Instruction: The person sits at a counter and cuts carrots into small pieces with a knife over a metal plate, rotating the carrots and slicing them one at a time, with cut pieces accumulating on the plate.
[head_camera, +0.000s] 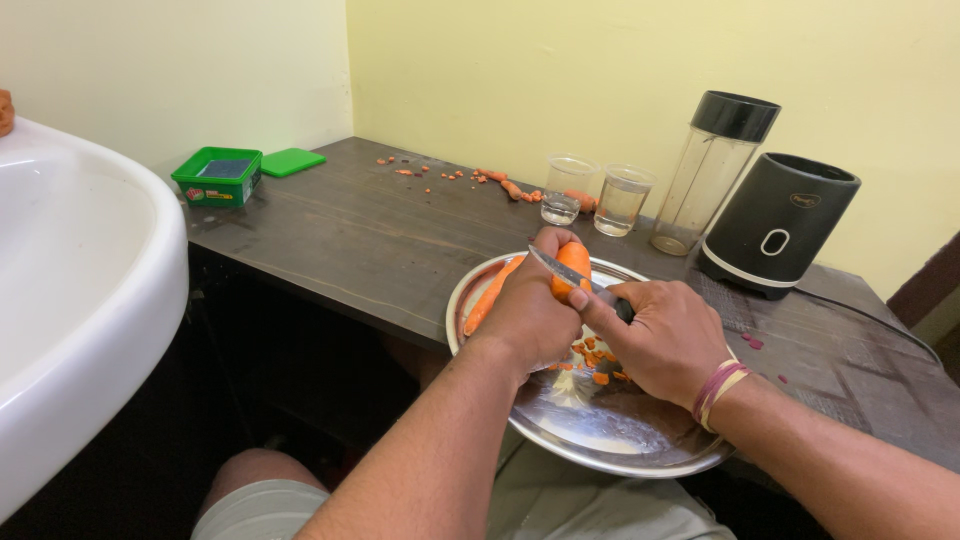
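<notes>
**Over the steel plate, a carrot half scraped**

At the near edge of the dark wooden bench (330, 240), a round steel plate (600, 440) hangs partly over the person's lap. The left hand (528, 315) is closed around a carrot (573, 262), held upright above the plate. The right hand (665, 340) grips a knife (560, 270), its blade lying across the carrot.

I judge the peeling well begun but not finished: orange peelings (595, 360) lie on the plate, and a second carrot (490, 295) waits at the plate's left rim.

Near the bench's far edge stand two clear cups (597, 195), a blender jar (715, 170) and its black base (780, 225); more scraps (470, 178) lie there. A green box (218, 176) sits at the far left corner, beside a white basin (80, 290). The walls are pale yellow.
</notes>
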